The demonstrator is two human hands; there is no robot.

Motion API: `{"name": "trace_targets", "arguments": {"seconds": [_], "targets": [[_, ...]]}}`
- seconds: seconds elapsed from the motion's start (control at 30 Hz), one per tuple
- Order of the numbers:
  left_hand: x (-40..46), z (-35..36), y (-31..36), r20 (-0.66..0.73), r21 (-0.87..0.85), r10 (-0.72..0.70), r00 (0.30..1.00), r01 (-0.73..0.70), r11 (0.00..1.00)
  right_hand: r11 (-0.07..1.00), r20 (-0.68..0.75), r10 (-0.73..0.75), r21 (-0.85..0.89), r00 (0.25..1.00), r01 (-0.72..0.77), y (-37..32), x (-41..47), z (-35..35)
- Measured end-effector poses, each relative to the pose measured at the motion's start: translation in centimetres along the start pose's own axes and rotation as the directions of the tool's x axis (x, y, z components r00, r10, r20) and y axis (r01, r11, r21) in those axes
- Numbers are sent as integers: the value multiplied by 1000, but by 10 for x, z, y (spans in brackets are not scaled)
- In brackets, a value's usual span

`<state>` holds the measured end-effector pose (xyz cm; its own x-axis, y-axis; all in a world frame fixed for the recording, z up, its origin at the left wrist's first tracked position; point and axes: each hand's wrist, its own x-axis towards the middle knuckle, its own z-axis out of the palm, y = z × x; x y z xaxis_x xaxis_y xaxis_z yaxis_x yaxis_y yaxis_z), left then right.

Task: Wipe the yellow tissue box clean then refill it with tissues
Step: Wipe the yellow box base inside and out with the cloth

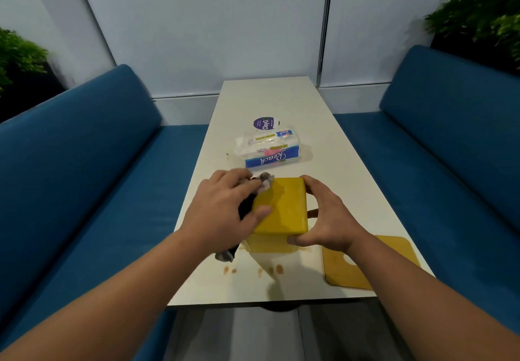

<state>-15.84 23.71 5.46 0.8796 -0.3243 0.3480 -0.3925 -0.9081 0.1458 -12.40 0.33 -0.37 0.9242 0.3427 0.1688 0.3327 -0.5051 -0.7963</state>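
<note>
While right hand (323, 225) grasps the glossy yellow box (281, 208), left hand (222, 214) clenches a dark crumpled cloth (247, 206).

Both forearms bare, reaching in from 7 and 5 o'clock and converging toward centre. Left hand (225, 206) palm down, fingers curled shut around a cloth (264, 182), thumb stretched out toward 3 o'clock. Right hand (323, 220) cupped around the box (284, 208): fingers over the far edge at 12 o'clock, thumb tucked under the near corner.
</note>
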Motion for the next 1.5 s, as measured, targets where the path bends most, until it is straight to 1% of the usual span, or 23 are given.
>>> {"name": "trace_targets", "arguments": {"seconds": [0.07, 0.13, 0.23, 0.27, 0.33, 0.43, 0.5, 0.63, 0.7, 0.77, 0.87, 0.9, 0.93, 1.0, 1.07, 1.1, 1.2, 1.23, 1.3, 1.37, 1.4, 1.43, 1.5], "targets": [[-15, 5, 0, 40, 105, 36, 999, -40, 994, 1000, -1, -2, -6, 1000, 2, 0, 0, 0], [-23, 7, 4, 34, 77, 58, 998, -60, 995, 1000, 7, 1, -4, 1000, -1, 0, 1, 0], [-27, 7, 11, 57, 88, 308, 950, -312, 946, 1000, 8, -2, -1, 1000, 2, 0, 1, -1], [-23, 5, 9, 71, 101, 359, 931, -365, 925, 1000, 5, -2, -1, 1000, 2, 1, 1, -1], [-12, -1, 4, 73, 116, 323, 944, -329, 937, 1000, 0, 3, 0, 1000, -3, 0, 1, 0], [3, -6, 5, 95, 120, 127, 987, -138, 983, 1000, -14, 8, -3, 1000, -8, 0, 1, 2], [12, -2, 15, 122, 132, 106, 987, -122, 984, 1000, -16, 14, -3, 1000, -14, 0, 1, 1], [19, 1, 29, 187, 130, 165, 968, -191, 973, 1000, -8, 13, 6, 1000, -12, -1, 1, 1], [6, 1, 32, 205, 65, 283, 937, -302, 951, 1000, -2, 14, 17, 1000, -14, -1, 0, 0], [4, -4, 29, 260, 60, 377, 889, -404, 913, 1000, 4, 9, 13, 1000, -9, -1, 1, -1], [20, -10, 18, 253, 133, 242, 937, -282, 950, 1000, -1, 14, 3, 1000, -14, -2, 1, 1], [20, -11, 18, 246, 146, 222, 943, -263, 954, 1000, -3, 15, 3, 1000, -15, -2, 2, 1], [18, -11, 20, 240, 125, 252, 938, -287, 950, 1000, -1, 17, 3, 1000, -17, -2, 2, 1], [7, -7, 26, 277, 59, 394, 877, -425, 903, 1000, 0, 12, 7, 1000, -12, 0, 2, 1], [9, -5, 27, 321, 62, 495, 808, -539, 840, 1000, -10, 3, 5, 1000, -3, -2, 2, 1], [19, -7, 26, 321, 96, 486, 813, -539, 837, 1000, -14, 1, 5, 1000, -1, -3, 2, 1], [54, -11, 20, 274, 249, 328, 904, -396, 884, 1000, -19, -26, 10, 999, 26, -7, 2, 4], [57, -10, 19, 274, 262, 321, 907, -391, 882, 1000, -18, -31, 3, 999, 31, -7, 2, 4], [48, -9, 27, 307, 161, 412, 858, -474, 866, 999, -10, -33, -37, 999, 32, -6, 3, 4], [33, -7, 37, 373, 66, 551, 746, -614, 787, 996, 10, -36, -76, 999, 36, -6, 3, 4], [33, -7, 38, 382, 65, 578, 721, -645, 762, 997, 9, -38, -73, 999, 38, -7, 3, 5], [39, -10, 38, 368, 92, 573, 733, -642, 761, 998, -2, -41, -52, 999, 41, -8, 2, 6], [61, -19, 32, 324, 182, 477, 817, -549, 816, 998, -52, -59, 26, 997, 61, -12, 2, 8]]}}
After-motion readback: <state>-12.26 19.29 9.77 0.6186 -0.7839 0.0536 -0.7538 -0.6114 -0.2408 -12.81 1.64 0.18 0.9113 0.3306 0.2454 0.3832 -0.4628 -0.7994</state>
